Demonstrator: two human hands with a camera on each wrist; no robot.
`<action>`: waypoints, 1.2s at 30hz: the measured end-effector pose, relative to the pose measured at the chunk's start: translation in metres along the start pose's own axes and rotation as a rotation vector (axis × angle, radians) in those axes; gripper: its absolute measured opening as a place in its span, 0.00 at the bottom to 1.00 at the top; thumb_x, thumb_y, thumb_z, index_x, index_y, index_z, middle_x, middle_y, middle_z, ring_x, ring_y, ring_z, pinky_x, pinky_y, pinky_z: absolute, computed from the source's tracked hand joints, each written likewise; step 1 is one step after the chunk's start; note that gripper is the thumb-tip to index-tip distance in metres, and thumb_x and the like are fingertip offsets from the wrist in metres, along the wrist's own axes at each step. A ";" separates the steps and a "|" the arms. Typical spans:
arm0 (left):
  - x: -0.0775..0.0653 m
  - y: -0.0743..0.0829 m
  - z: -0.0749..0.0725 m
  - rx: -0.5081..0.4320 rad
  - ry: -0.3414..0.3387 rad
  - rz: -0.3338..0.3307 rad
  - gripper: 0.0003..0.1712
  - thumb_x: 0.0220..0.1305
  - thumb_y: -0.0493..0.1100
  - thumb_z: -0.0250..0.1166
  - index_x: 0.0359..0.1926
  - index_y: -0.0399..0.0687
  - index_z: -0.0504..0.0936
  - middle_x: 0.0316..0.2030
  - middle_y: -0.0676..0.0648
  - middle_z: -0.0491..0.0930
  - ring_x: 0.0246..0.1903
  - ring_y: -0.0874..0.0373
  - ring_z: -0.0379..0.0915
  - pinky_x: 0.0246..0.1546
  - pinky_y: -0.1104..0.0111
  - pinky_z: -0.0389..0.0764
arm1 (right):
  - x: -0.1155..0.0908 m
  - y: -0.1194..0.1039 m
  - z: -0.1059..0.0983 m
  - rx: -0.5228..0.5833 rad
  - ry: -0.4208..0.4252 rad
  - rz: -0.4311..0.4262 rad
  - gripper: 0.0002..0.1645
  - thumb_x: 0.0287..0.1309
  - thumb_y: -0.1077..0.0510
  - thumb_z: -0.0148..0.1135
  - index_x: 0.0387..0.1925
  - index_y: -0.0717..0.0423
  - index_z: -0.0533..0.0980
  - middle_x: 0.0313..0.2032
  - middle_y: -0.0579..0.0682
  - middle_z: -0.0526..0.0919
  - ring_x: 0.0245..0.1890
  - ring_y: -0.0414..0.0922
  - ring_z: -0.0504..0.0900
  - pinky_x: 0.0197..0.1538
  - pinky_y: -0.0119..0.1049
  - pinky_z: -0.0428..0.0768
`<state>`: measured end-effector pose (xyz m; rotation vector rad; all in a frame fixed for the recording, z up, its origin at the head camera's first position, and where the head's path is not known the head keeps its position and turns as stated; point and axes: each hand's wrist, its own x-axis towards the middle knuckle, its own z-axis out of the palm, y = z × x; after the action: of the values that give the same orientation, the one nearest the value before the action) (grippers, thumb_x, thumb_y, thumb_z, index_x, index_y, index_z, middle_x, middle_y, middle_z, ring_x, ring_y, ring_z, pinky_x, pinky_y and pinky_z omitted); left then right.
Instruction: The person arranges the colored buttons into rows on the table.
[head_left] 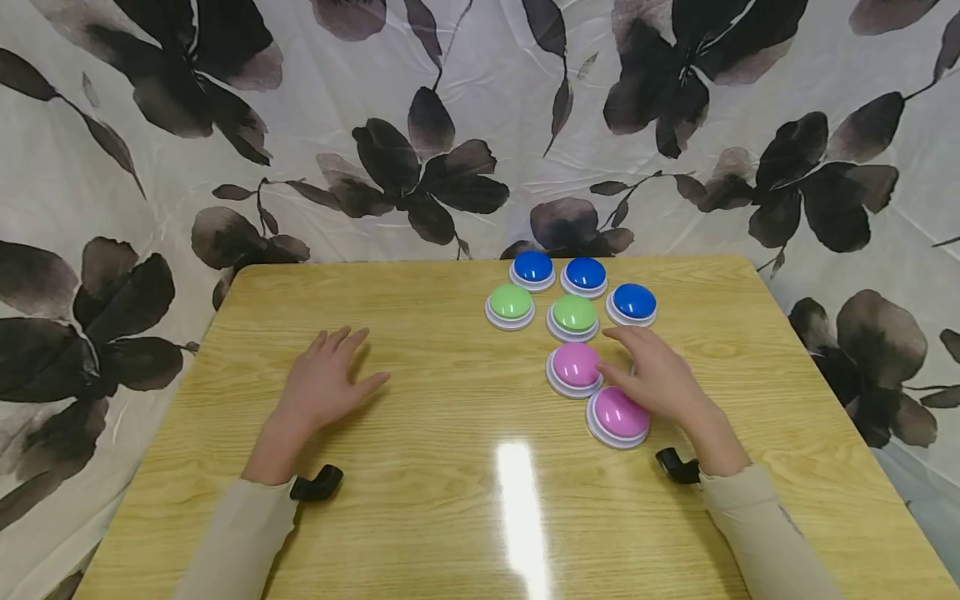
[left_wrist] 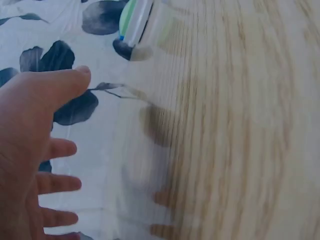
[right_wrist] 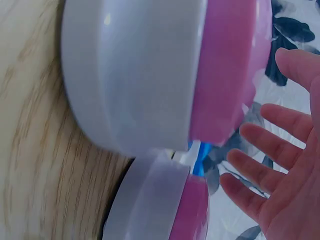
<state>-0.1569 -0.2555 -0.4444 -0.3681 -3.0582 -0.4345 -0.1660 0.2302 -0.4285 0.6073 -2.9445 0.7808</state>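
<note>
- A screened-off spot, seemingly indoors; home or lab, cannot tell
- Floral cloth (head_left: 292, 125) hanging behind and beside
- Wood-grain table (head_left: 405, 467) with white glare (head_left: 521, 508)

surface (head_left: 420, 467), one: light yellow-brown, wood-grained, far corners rounded, a bright streak of reflected light toward the near middle. on it, at the far edge, right of centre: a blue-topped button (head_left: 533, 267) with a second blue button (head_left: 585, 274) just beside it; a third blue button (head_left: 633, 302), nearer and further right. before these: a left green button (head_left: 511, 302) and a right green button (head_left: 575, 315). nearer again: a pink-topped button (head_left: 577, 365) and, nearest, a second pink button (head_left: 619, 412). all on round white bases. part behind the right hand (head_left: 662, 375): hidden.
</note>
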 end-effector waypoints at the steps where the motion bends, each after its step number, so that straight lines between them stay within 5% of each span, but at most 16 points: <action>1: 0.001 0.001 0.000 -0.005 0.007 0.009 0.51 0.61 0.75 0.53 0.72 0.45 0.61 0.68 0.31 0.59 0.66 0.26 0.48 0.60 0.34 0.55 | 0.001 -0.001 0.000 0.002 -0.003 -0.005 0.36 0.60 0.44 0.65 0.64 0.58 0.70 0.61 0.56 0.73 0.64 0.56 0.66 0.63 0.56 0.66; 13: 0.021 0.018 0.014 -0.138 0.023 0.096 0.40 0.62 0.66 0.61 0.67 0.47 0.70 0.63 0.40 0.69 0.61 0.40 0.64 0.58 0.44 0.67 | 0.018 -0.016 0.001 0.057 -0.018 0.024 0.34 0.60 0.42 0.65 0.62 0.55 0.72 0.59 0.53 0.75 0.62 0.55 0.69 0.63 0.56 0.67; 27: 0.048 0.045 0.031 -0.234 0.046 0.132 0.33 0.61 0.59 0.66 0.61 0.47 0.77 0.59 0.45 0.74 0.60 0.45 0.67 0.60 0.50 0.68 | 0.045 -0.042 0.015 0.181 -0.001 -0.025 0.32 0.54 0.49 0.72 0.58 0.59 0.75 0.55 0.53 0.78 0.58 0.52 0.74 0.60 0.50 0.72; 36: 0.064 0.054 0.039 -0.268 0.032 0.136 0.31 0.61 0.58 0.66 0.60 0.48 0.77 0.58 0.46 0.74 0.60 0.47 0.68 0.61 0.53 0.67 | 0.070 -0.057 0.024 0.211 -0.024 0.035 0.31 0.54 0.50 0.72 0.58 0.57 0.76 0.56 0.52 0.78 0.60 0.51 0.72 0.62 0.49 0.70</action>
<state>-0.2066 -0.1795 -0.4628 -0.5678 -2.9231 -0.8352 -0.2075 0.1478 -0.4138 0.5811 -2.9238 1.1053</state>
